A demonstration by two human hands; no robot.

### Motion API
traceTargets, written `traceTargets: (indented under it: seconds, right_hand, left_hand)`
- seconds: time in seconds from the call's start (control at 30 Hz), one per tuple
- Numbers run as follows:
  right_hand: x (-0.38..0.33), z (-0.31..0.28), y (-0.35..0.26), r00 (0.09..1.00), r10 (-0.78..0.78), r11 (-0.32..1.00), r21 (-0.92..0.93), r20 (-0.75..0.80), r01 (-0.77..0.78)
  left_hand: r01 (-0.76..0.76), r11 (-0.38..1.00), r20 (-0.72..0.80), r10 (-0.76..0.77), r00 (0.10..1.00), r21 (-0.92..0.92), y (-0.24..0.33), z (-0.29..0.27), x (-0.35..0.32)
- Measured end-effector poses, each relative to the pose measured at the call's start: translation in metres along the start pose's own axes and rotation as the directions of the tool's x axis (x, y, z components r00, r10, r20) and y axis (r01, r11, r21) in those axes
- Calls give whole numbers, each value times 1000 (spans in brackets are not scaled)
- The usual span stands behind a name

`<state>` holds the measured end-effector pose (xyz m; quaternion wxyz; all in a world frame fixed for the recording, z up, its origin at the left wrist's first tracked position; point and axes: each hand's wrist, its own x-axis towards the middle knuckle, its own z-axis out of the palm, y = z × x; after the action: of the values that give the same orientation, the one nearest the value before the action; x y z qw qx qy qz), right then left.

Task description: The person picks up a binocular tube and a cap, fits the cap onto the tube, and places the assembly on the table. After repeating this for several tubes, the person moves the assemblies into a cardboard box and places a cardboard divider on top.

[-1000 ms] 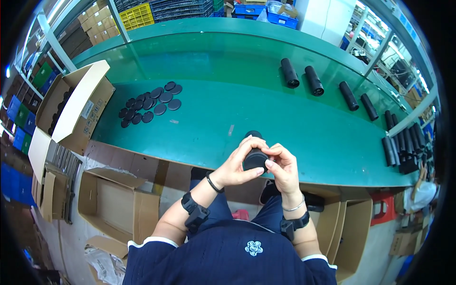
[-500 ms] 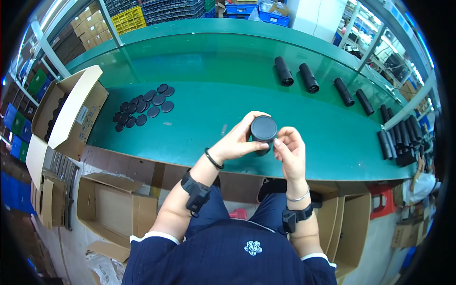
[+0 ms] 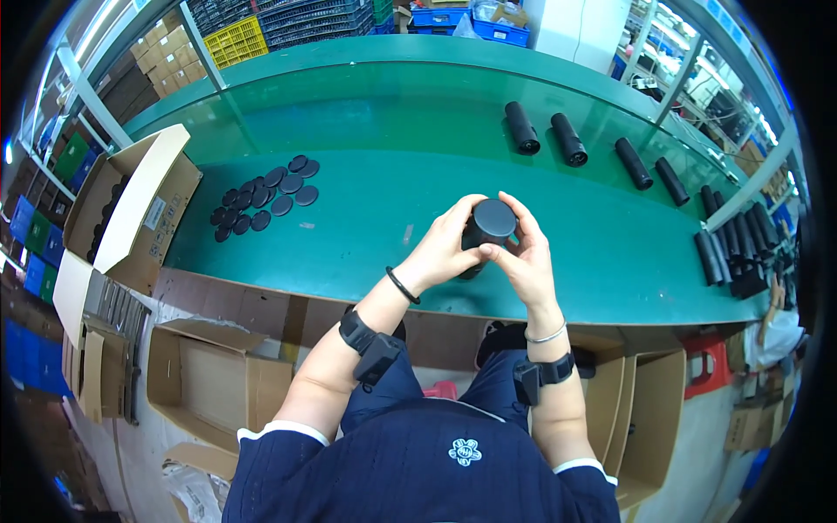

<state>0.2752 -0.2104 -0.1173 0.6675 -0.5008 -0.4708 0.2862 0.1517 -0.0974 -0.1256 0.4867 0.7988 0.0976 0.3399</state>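
A black cylindrical tube with a round black cap stands upright above the green bench's near edge, clasped by the left hand and right hand, fingers wrapped around its sides. Seating the cap well likely needs even thumb pressure around the rim. Loose black round caps lie near the bench's left end.

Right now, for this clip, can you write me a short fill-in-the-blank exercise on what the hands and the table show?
1. Both hands, the left hand and the right hand, hold one black ____ with a round cap on top.
2. The pile of flat black discs lies on the ____ table.
3. An open ____ box sits at the table's left end.

Missing words: cylinder; green; cardboard
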Motion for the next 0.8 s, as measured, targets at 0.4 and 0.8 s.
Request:
traceTargets:
  seconds: [0.4, 0.8]
  right_hand:
    - [-12, 10, -5, 991, -74, 976, -213, -112, 49]
    - [-32, 3, 0, 1000, -15, 968, 250, -25, 21]
  left_hand:
    - [-94, 994, 14, 94, 995, -53, 0, -3, -8]
    - [-8, 968, 100, 35, 994, -251, 19, 4, -28]
